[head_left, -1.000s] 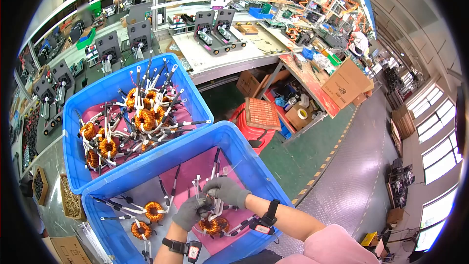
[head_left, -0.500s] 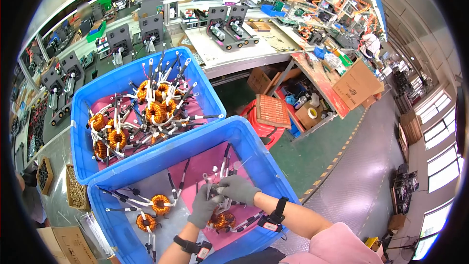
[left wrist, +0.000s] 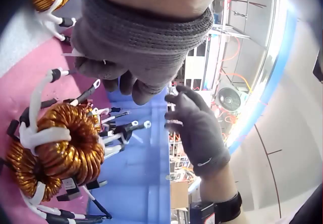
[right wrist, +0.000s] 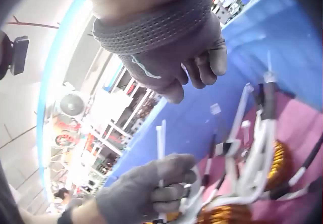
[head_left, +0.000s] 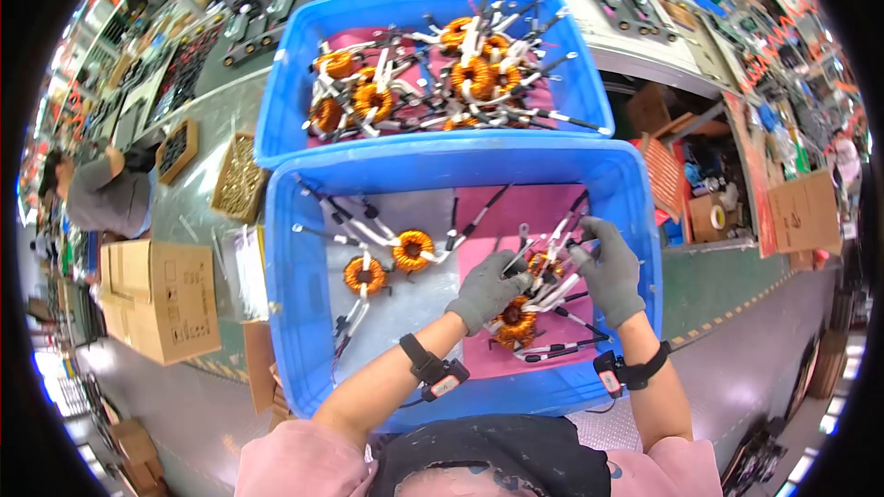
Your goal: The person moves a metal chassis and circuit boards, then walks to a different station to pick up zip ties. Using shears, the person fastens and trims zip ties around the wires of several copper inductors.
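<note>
In the near blue bin [head_left: 368, 166], my gloved left hand [head_left: 488, 293] is beside copper-wound ring coils [head_left: 523, 329] with white and black leads. Its curled fingers grip a thin white strip like a cable tie [right wrist: 161, 156], which stands up from the fist in the right wrist view. To the right, my gloved right hand [head_left: 610, 271] hovers over the bin's right side near the lead ends. Its fingers are loosely bent, with nothing seen between them in the right wrist view [right wrist: 171, 57]. The left wrist view shows two coils [left wrist: 60, 153] close together below the left hand.
Two more coils, one upper [head_left: 400, 256] and one lower [head_left: 351, 278], lie on the bin's grey left sheet. Behind stands another blue bin [head_left: 276, 92] piled with coils. At left are a tray of small parts [head_left: 238, 179], a cardboard box [head_left: 170, 299] and another person [head_left: 109, 191].
My hands, together over the coils before, have parted. The right hand has moved right, away from the left. The head view has turned down, bringing the bins to the middle.
</note>
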`<state>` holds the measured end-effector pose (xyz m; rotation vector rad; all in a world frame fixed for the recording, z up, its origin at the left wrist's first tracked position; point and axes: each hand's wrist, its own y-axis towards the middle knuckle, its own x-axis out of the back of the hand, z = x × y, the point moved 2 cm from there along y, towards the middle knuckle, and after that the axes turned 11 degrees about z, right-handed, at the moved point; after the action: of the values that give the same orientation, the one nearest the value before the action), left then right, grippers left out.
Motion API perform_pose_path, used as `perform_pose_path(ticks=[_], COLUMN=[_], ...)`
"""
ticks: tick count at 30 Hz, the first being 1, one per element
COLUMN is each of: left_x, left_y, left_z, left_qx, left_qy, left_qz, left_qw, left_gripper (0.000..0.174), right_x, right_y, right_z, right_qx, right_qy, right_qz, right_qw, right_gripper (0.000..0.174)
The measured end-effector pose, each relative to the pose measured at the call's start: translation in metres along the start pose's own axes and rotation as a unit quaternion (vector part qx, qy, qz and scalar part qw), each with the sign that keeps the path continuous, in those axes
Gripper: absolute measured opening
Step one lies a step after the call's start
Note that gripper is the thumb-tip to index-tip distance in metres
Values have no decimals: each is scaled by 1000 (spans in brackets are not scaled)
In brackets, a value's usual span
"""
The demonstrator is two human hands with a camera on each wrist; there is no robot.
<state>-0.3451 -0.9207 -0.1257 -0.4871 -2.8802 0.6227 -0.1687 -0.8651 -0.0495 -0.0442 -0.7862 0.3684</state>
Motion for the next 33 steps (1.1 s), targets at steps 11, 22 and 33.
perform_pose_path(ticks=[11, 22, 33], left_x=[37, 189, 214], left_y=[-45, 2, 40], left_z=[5, 43, 95], left_qx=[23, 299, 392], left_qy=[257, 217, 310], left_qz=[-1, -281, -113], left_qw=[966, 886, 859], left_gripper=[19, 36, 26], right_x=[-50, -52, -91], right_y=[6, 21, 47], right_z=[42, 44, 55], right_qx=[302, 139, 35], right_qy=[-371, -235, 10], right_qz=[180, 153, 256], right_qw=[860, 950, 966], right_gripper=[3, 12, 17])
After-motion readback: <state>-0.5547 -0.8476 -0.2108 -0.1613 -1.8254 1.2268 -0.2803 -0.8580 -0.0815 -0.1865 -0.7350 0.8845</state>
